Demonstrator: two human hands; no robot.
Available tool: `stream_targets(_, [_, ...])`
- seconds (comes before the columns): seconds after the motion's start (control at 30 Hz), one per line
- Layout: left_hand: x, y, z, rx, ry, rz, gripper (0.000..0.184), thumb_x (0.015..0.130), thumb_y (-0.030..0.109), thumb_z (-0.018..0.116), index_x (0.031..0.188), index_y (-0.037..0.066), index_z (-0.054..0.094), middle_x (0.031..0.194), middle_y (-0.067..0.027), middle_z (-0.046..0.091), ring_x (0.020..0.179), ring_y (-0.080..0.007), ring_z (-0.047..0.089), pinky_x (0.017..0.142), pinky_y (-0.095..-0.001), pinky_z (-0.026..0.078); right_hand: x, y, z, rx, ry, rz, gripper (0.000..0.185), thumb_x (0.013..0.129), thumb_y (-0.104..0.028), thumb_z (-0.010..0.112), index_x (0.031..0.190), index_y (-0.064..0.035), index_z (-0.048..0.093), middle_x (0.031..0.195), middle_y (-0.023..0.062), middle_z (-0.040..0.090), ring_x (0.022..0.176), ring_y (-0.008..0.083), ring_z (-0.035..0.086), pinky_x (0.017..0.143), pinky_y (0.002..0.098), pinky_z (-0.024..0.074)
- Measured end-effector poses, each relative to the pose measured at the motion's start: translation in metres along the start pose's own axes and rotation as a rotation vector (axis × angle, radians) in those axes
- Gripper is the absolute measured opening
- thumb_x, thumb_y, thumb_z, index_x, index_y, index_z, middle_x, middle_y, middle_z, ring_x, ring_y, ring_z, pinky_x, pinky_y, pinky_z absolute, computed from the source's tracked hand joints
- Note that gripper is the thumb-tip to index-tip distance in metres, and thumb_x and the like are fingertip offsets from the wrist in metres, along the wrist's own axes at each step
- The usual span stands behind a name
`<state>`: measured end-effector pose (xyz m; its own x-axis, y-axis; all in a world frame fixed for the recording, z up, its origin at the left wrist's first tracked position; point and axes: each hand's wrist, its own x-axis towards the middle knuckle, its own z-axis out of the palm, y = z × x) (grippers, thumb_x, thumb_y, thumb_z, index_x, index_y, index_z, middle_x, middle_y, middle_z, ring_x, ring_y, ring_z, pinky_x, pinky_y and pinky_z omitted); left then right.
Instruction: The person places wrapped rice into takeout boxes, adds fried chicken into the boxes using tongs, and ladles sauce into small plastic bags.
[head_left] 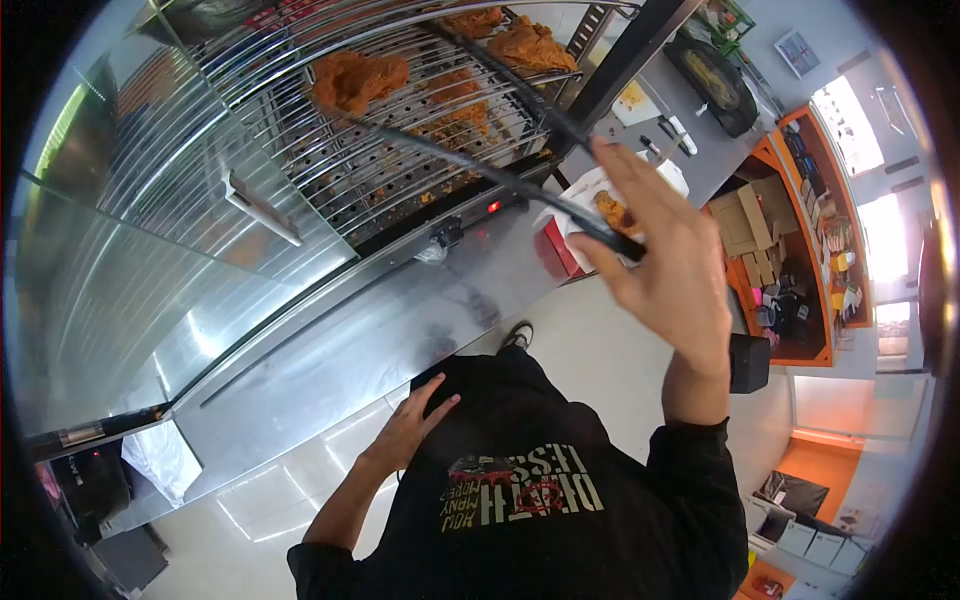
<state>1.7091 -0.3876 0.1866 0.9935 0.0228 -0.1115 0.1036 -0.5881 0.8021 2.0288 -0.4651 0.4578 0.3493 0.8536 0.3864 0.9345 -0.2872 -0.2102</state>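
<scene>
My right hand (665,250) holds a pair of long black tongs (500,178), its fingers and thumb on the two arms. The tongs are spread apart and reach over the wire rack (300,150) of a glass-sided cabinet. One tip is beside a fried chicken piece (360,82) on the rack; the other arm reaches toward more fried pieces (530,46) at the back right. Low against my black shirt, my left hand (408,425) has its fingers apart and holds nothing.
The cabinet's glass door (150,290) with a white handle is at the left. A steel counter (330,370) runs along the front. Right of the cabinet are a red and white box (558,245) with fried food, a knife (682,135) and a black tray (710,85).
</scene>
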Motion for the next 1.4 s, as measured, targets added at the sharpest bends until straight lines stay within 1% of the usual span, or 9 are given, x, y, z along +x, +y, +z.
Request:
stream_targets(0.13, [-0.007, -0.008, 0.007, 0.033, -0.007, -0.024, 0.108, 0.063, -0.008, 0.077, 0.156, 0.022, 0.031, 0.162, -0.0204, 0.016, 0.145, -0.0403, 0.031, 0.117, -0.0467, 0.034, 0.002, 0.020, -0.024, -0.072, 0.003, -0.001, 0.067, 0.072, -0.017, 0.083, 0.134, -0.0049, 0.059, 0.128, 0.0208, 0.064, 0.110, 0.0358, 0.066, 0.087, 0.0394, 0.0549])
stream_targets(0.23, [-0.008, -0.002, 0.003, 0.048, -0.020, -0.041, 0.107, 0.064, -0.008, 0.076, 0.156, 0.022, 0.031, 0.162, -0.0203, 0.016, 0.145, -0.0405, 0.030, 0.117, -0.0468, 0.035, 0.009, 0.029, -0.051, 0.107, -0.051, -0.011, 0.067, 0.069, -0.013, 0.085, 0.131, -0.0047, 0.062, 0.129, 0.0197, 0.064, 0.105, 0.0344, 0.067, 0.082, 0.0362, 0.0544])
stream_targets(0.37, [-0.008, -0.005, 0.008, 0.025, 0.023, -0.020, 0.108, 0.063, -0.008, 0.076, 0.156, 0.022, 0.029, 0.162, -0.0203, 0.015, 0.145, -0.0403, 0.030, 0.117, -0.0467, 0.034, 0.003, 0.052, -0.056, -0.065, 0.060, -0.040, 0.063, 0.070, -0.009, 0.083, 0.129, -0.0047, 0.063, 0.130, 0.0165, 0.065, 0.092, 0.0330, 0.067, 0.077, 0.0347, 0.0536])
stream_targets(0.5, [-0.009, -0.009, 0.012, -0.018, 0.034, -0.025, 0.114, 0.060, -0.012, 0.076, 0.157, 0.023, 0.028, 0.163, -0.0200, 0.015, 0.145, -0.0404, 0.030, 0.118, -0.0471, 0.034, 0.012, 0.038, -0.060, -0.311, 0.030, 0.179, 0.062, 0.073, -0.013, 0.081, 0.132, -0.0083, 0.061, 0.130, 0.0109, 0.065, 0.101, 0.0310, 0.067, 0.079, 0.0364, 0.0557])
stream_targets(0.6, [-0.008, -0.007, 0.008, 0.003, -0.006, -0.041, 0.118, 0.057, -0.015, 0.076, 0.157, 0.023, 0.027, 0.163, -0.0193, 0.014, 0.145, -0.0404, 0.030, 0.118, -0.0472, 0.035, 0.027, 0.039, -0.042, -0.628, 0.129, -0.148, 0.063, 0.074, -0.014, 0.080, 0.134, -0.0103, 0.059, 0.129, 0.0081, 0.065, 0.099, 0.0280, 0.067, 0.077, 0.0374, 0.0577])
stream_targets(0.73, [-0.005, 0.000, 0.004, 0.015, -0.029, -0.034, 0.120, 0.055, -0.017, 0.076, 0.157, 0.023, 0.027, 0.163, -0.0184, 0.014, 0.145, -0.0400, 0.029, 0.118, -0.0471, 0.036, 0.050, 0.030, -0.026, -0.728, 0.120, -0.204, 0.062, 0.075, -0.014, 0.077, 0.133, -0.0066, 0.058, 0.125, 0.0046, 0.066, 0.093, 0.0261, 0.068, 0.072, 0.0358, 0.0593])
stream_targets(1.03, [-0.015, -0.005, 0.017, -0.017, 0.017, -0.063, 0.121, 0.054, -0.022, 0.072, 0.156, 0.024, 0.028, 0.163, -0.0162, 0.014, 0.146, -0.0394, 0.028, 0.118, -0.0456, 0.036, 0.077, 0.039, 0.000, -0.723, 0.128, -0.256, 0.046, 0.081, -0.006, 0.065, 0.127, -0.0044, 0.064, 0.112, 0.0069, 0.070, 0.085, 0.0280, 0.070, 0.066, 0.0393, 0.0596])
stream_targets(1.13, [-0.017, -0.004, 0.017, -0.012, 0.022, -0.069, 0.119, 0.055, -0.022, 0.072, 0.156, 0.023, 0.029, 0.163, -0.0167, 0.015, 0.146, -0.0392, 0.028, 0.119, -0.0454, 0.035, 0.076, 0.043, 0.000, -0.678, 0.115, -0.201, 0.047, 0.080, -0.007, 0.068, 0.127, -0.0045, 0.064, 0.113, 0.0067, 0.070, 0.084, 0.0292, 0.070, 0.067, 0.0397, 0.0591])
stream_targets(1.4, [-0.015, 0.002, 0.008, -0.006, 0.001, -0.056, 0.110, 0.062, -0.014, 0.074, 0.156, 0.021, 0.029, 0.162, -0.0194, 0.016, 0.146, -0.0391, 0.029, 0.119, -0.0457, 0.033, 0.050, 0.056, -0.023, -0.388, 0.151, -0.124, 0.043, 0.082, -0.012, 0.073, 0.124, -0.0123, 0.067, 0.125, 0.0074, 0.067, 0.099, 0.0318, 0.068, 0.084, 0.0405, 0.0559])
